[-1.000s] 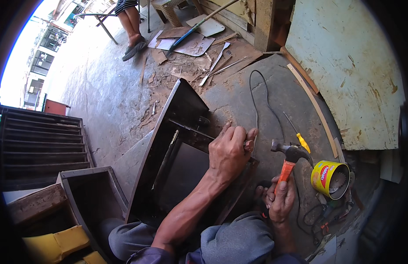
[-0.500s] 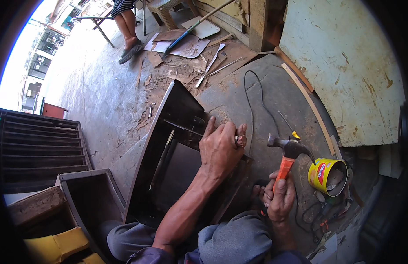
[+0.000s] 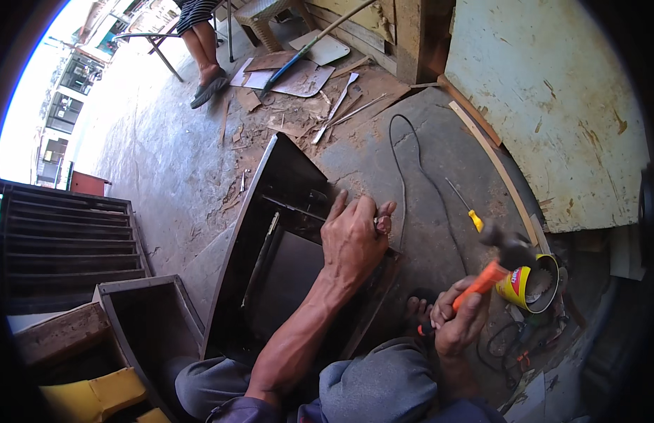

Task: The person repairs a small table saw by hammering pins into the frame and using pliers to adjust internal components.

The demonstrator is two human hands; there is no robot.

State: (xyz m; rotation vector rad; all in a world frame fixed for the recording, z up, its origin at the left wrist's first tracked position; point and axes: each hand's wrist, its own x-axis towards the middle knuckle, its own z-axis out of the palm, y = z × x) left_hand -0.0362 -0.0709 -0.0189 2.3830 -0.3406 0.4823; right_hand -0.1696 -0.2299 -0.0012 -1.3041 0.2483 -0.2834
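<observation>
My right hand (image 3: 462, 321) is closed round the orange handle of a claw hammer (image 3: 485, 280). The hammer's dark head is blurred and tilts to the right, over a yellow tin can (image 3: 512, 283). My left hand (image 3: 355, 236) rests at the right edge of a dark wooden box-like furniture piece (image 3: 284, 264), apparently a drawer or small cabinet, which leans across my lap. Its fingers are curled in with the index finger stretched along the edge. Something small and dark shows at the curled fingers, too hidden to name.
A yellow-handled screwdriver (image 3: 475, 219) and a black cable (image 3: 418, 151) lie on the concrete floor. Wood scraps and a broom-like pole (image 3: 309, 46) lie ahead, near a seated person's legs (image 3: 203, 53). Empty drawers (image 3: 147, 310) and a slatted dark frame (image 3: 69, 243) stand at left.
The hammer has swung to the right and tipped back, away from the furniture piece, with my right hand turning along. My left hand stays in nearly the same place.
</observation>
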